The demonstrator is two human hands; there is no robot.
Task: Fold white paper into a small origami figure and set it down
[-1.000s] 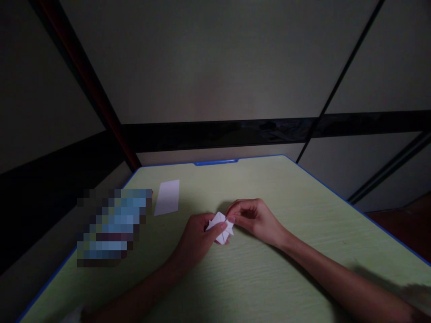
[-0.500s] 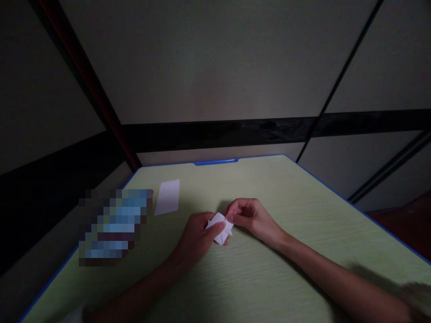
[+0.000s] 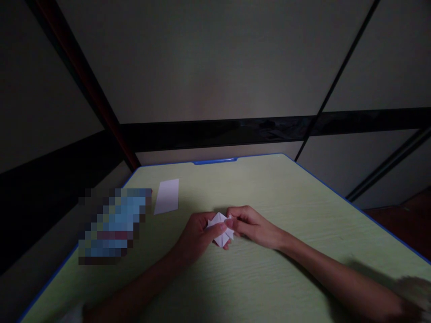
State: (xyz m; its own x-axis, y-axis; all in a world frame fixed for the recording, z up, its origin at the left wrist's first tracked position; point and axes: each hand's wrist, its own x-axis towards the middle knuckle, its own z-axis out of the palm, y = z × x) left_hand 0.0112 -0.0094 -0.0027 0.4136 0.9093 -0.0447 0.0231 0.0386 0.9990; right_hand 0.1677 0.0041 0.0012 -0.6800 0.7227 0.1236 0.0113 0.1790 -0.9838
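A small white folded paper piece [image 3: 221,229] sits between both hands over the pale green table [image 3: 276,193]. My left hand [image 3: 197,237] pinches its left side, thumb lying across the top. My right hand [image 3: 251,224] has its fingers curled and pressed on the paper's right edge. Part of the paper is hidden under the fingers.
A flat white rectangular sheet [image 3: 167,196] lies on the table to the left of the hands. A blurred blue object [image 3: 112,224] lies at the table's left edge. The table has a blue rim [image 3: 215,160], and walls with dark bars stand behind.
My right hand has dropped lower and closed in on the paper's right edge. The left hand and the paper have barely moved.
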